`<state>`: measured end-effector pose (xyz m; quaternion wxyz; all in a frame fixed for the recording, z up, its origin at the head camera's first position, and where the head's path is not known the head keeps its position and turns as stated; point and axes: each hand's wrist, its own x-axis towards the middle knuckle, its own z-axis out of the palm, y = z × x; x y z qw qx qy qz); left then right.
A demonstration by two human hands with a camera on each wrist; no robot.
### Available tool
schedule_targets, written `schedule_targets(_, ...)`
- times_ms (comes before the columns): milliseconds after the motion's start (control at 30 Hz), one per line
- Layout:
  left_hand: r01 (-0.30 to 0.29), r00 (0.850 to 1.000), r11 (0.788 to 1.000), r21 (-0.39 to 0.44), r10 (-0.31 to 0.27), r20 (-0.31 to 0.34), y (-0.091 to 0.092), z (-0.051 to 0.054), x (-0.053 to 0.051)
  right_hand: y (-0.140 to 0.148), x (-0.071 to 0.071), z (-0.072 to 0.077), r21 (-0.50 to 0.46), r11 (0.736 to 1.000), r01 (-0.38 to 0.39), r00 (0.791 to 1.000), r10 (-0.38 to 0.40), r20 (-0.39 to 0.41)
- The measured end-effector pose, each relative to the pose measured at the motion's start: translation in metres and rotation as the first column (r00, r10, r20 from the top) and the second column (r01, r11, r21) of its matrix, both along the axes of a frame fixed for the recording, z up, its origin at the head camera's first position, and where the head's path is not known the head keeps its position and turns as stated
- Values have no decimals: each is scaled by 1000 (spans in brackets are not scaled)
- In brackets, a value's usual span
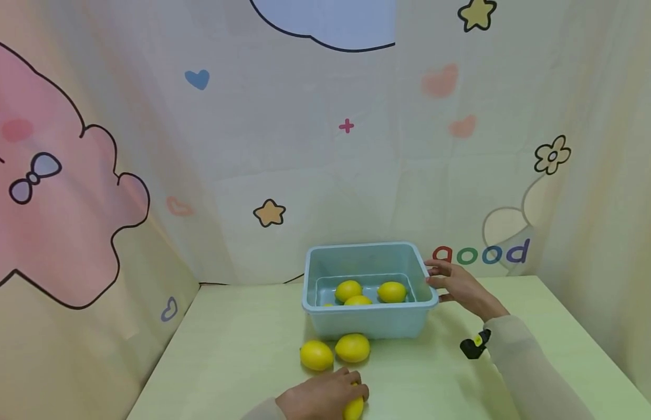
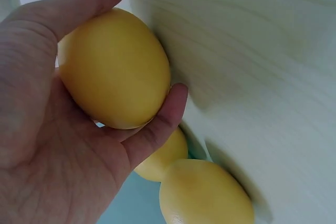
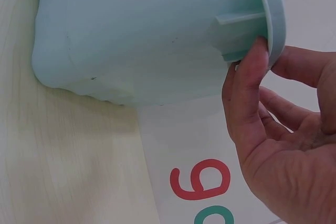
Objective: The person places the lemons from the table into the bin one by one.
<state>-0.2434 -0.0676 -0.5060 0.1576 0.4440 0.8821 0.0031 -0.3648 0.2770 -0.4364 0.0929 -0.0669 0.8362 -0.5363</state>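
Note:
A light blue plastic basin [image 1: 368, 324] stands at the back of the table with several lemons inside, one of them a lemon [image 1: 391, 292] on its right side. The right hand [image 1: 464, 290] pinches the basin's right rim between thumb and fingers; in the right wrist view that hand [image 3: 283, 124] holds the rim of the basin [image 3: 142, 35]. The left hand [image 1: 322, 396] grips a lemon [image 1: 353, 408] on the table near the front. In the left wrist view the fingers of the left hand [image 2: 68, 124] curl round the lemon [image 2: 116, 69].
Two loose lemons, a left one [image 1: 316, 355] and a right one [image 1: 353, 348], lie on the table [image 1: 236, 350] between the left hand and the basin. A patterned curtain [image 1: 241, 146] hangs behind the table. A small black device [image 1: 473, 345] is at the right wrist.

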Motion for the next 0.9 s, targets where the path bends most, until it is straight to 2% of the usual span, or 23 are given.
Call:
schedule_targets(133,11,1000,1000,-11,-11,9,0,-1,-1,-1,0,-3,3,1000,23,1000,-23,10)
schedule_targets(267,7,1000,1000,-22,-7,8,-10,-1,1,-12,-3,-10,-15,1000,14,1000,-13,18)
schedule_targets(333,-20,1000,1000,-24,20,14,-15,0,2,-18,-4,-12,-25,1000,-4,1000,5,15)
schedule_targets(500,-61,997,998,9,61,36,-18,7,4,-22,-3,-10,-19,1000,17,1000,-17,14)
schedule_targets(600,-47,999,999,24,47,1,-15,12,3,-17,-2,-6,-14,1000,21,1000,-21,14)
schedule_targets(733,-5,997,999,35,8,-80,-11,22,-2,-10,-3,-1,-13,1000,12,1000,-12,2)
schedule_targets(900,47,995,995,88,-39,-87,-9,35,-9,-2,-1,3,0,1000,25,1000,-25,6)
